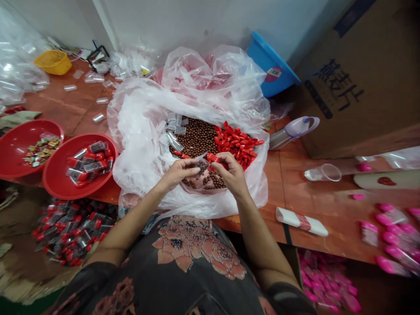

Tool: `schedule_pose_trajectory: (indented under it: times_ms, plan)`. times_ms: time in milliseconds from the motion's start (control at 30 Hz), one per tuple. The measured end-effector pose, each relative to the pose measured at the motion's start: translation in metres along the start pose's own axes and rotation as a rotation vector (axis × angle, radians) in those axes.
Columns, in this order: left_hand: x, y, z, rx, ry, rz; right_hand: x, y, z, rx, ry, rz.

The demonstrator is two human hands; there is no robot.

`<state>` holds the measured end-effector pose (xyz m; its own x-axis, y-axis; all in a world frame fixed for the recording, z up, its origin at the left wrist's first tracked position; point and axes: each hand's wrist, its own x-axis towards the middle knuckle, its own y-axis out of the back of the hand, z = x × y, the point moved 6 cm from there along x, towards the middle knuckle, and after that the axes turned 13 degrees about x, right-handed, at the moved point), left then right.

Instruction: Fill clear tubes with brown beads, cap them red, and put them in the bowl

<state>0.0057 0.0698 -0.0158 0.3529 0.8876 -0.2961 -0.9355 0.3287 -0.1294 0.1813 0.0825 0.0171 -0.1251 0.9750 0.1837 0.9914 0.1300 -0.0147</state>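
Note:
My left hand [180,173] is closed around a small clear tube [201,166] with brown balls inside. Pinched in my right hand [232,174] is a red cap [212,157], close to the tube's end; whether the two touch I cannot tell. Both hands are over an open white plastic bag [138,127]. Brown candy balls [197,135] fill its middle. Loose red caps [238,142] are heaped on the right side, and several clear tubes without caps [177,124] lie on the left side.
Left of the bag, a red bowl [54,188] holds capped tubes; another red bowl [9,135] holds small wrapped pieces. Below is a pile of capped tubes [70,229]. A blue basin [265,57], a large carton [354,87], a plastic cup [323,172] and pink-capped containers [397,236] are at right.

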Motion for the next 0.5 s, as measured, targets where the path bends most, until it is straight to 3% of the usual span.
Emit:
schedule_pose_trajectory:
  times_ms: [167,500]
  plan:
    - [0.000,-0.002,-0.006,0.018,-0.004,-0.007,-0.002,-0.004,-0.001,0.100,-0.162,-0.074]
    - [-0.003,-0.009,-0.005,-0.019,-0.072,0.007,-0.011,-0.012,-0.004,-0.270,-0.160,-0.235]
